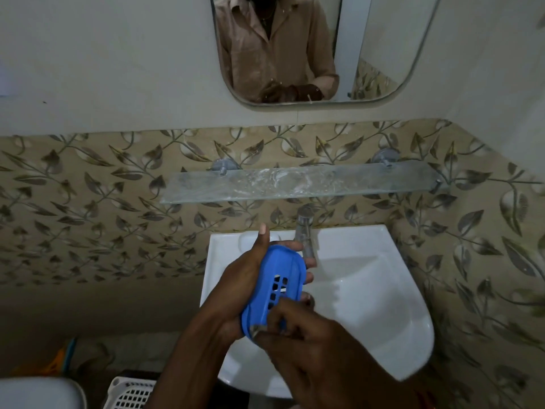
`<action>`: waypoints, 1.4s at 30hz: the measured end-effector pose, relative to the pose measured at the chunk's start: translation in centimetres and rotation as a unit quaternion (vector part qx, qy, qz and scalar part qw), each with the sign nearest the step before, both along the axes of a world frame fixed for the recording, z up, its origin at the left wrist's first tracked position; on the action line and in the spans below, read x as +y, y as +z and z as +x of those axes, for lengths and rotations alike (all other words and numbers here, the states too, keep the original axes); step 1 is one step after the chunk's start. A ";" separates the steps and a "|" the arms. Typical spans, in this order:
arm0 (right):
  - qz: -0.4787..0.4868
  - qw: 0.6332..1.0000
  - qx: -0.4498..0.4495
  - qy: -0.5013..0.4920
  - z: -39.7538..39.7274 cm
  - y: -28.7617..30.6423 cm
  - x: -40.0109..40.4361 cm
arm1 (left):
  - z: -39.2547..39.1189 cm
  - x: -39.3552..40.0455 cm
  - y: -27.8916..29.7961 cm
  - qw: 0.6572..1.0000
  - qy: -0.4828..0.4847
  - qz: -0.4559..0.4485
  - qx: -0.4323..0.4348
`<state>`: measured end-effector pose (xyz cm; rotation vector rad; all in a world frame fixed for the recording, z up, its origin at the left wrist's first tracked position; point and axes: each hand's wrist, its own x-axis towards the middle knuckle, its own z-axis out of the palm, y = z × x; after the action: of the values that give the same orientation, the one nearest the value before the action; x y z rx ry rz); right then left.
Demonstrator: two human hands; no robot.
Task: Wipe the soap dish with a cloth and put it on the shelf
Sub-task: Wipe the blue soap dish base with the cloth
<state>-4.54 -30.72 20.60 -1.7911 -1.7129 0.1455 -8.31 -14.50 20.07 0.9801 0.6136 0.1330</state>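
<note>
Probably light, stiff and slippery when wet, blue slotted plastic soap dish point(272, 287) over white ceramic basin point(383, 290), gripped along its long rims by left hand point(244, 278); right hand point(298, 335) fingers pinched at its near end, cloth barely visible.

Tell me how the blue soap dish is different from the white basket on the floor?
The soap dish is blue, while the basket is white. The soap dish is held up over the sink by the left hand, with the right hand at its lower end; the basket sits low beside the sink, untouched. Both have holes.
</note>
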 end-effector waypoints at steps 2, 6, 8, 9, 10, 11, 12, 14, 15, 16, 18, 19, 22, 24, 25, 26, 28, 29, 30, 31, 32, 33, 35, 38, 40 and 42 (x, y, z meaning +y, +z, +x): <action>0.003 1.000 -0.017 -0.019 0.8 0.7 0.5 | 0.1 -0.3 -0.1 1.000 -0.005 0.001 0.006; 0.037 0.997 0.004 -0.070 2.1 1.5 1.4 | 0.2 -0.5 0.0 1.000 -0.018 -0.010 0.011; -0.002 1.000 0.007 -0.029 1.2 1.2 0.9 | 0.4 -0.1 0.3 1.000 -0.006 -0.018 0.004; -0.017 1.000 -0.001 -0.009 1.0 1.0 0.5 | 0.5 0.0 0.4 1.000 -0.001 -0.015 0.004; -0.025 1.000 -0.013 0.007 1.1 0.9 0.2 | 0.5 0.1 0.5 1.000 0.000 -0.010 0.008; -0.036 0.999 -0.029 0.015 1.3 1.2 0.1 | 0.5 0.0 0.4 1.000 0.001 -0.005 0.016; -0.041 0.998 -0.050 0.024 1.6 1.4 -0.1 | 0.5 -0.1 0.3 1.000 0.000 -0.005 0.023; -0.064 0.992 -0.098 0.048 2.2 1.8 -0.4 | 0.3 -0.2 0.0 0.999 -0.001 -0.013 0.030; -0.086 0.987 -0.126 0.054 2.5 2.0 -0.6 | 0.2 -0.1 0.0 0.999 -0.001 -0.017 0.032; -0.106 0.982 -0.147 0.055 3.0 2.0 -0.8 | 0.1 0.0 0.1 0.999 0.002 -0.018 0.030; -0.107 0.980 -0.164 0.026 4.4 1.8 -0.9 | -0.2 0.4 0.1 1.000 0.011 -0.013 0.020; -0.095 0.982 -0.165 0.003 5.3 1.8 -0.7 | -0.2 0.6 0.0 1.000 0.015 -0.003 0.018; -0.050 0.985 -0.159 -0.050 6.6 1.6 0.3 | -0.2 0.8 0.1 1.000 0.025 -0.007 0.002; -0.036 0.985 -0.153 -0.066 5.8 1.6 0.5 | -0.1 1.0 0.4 0.999 0.033 -0.025 -0.008; -0.040 0.988 -0.138 -0.059 5.1 1.5 0.4 | -0.2 1.2 0.5 0.998 0.046 -0.032 -0.013; -0.049 0.991 -0.113 -0.044 4.4 1.3 0.2 | -0.2 1.2 0.6 0.998 0.057 -0.037 -0.017; -0.072 0.995 -0.070 -0.015 3.2 0.9 -0.3 | -0.1 1.3 0.5 0.997 0.062 -0.039 -0.021; -0.074 0.995 -0.065 -0.014 3.0 0.6 -0.4 | -0.1 1.3 0.4 0.997 0.059 -0.039 -0.022; -0.070 0.995 -0.067 -0.020 3.1 0.4 -0.3 | -0.1 1.3 0.4 0.997 0.055 -0.039 -0.022; -0.063 0.995 -0.068 -0.032 3.3 0.3 -0.1 | -0.1 1.2 0.3 0.998 0.051 -0.040 -0.024; -0.056 0.995 -0.073 -0.048 3.7 0.5 0.1 | -0.1 1.1 0.2 0.998 0.042 -0.044 -0.027; -0.044 0.993 -0.087 -0.067 4.2 0.7 0.4 | -0.2 0.8 0.0 0.998 0.030 -0.052 -0.030; -0.015 0.986 -0.120 -0.113 5.3 1.3 1.2 | -0.4 0.1 -0.5 0.996 0.007 -0.075 -0.044; -0.005 0.975 -0.144 -0.170 5.9 1.9 2.1 | -0.4 -0.5 -1.2 0.995 0.012 -0.079 -0.053; -0.029 0.976 -0.155 -0.153 4.8 1.8 1.7 | -0.2 -0.2 -1.1 0.996 0.030 -0.063 -0.056; -0.052 0.987 -0.108 -0.107 2.9 1.8 0.8 | -0.3 0.2 -1.0 0.995 0.048 -0.064 -0.060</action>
<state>-1.65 -29.95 22.40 -2.1212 -1.6684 -0.0537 -8.57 -14.29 19.11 0.8125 0.5513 0.2337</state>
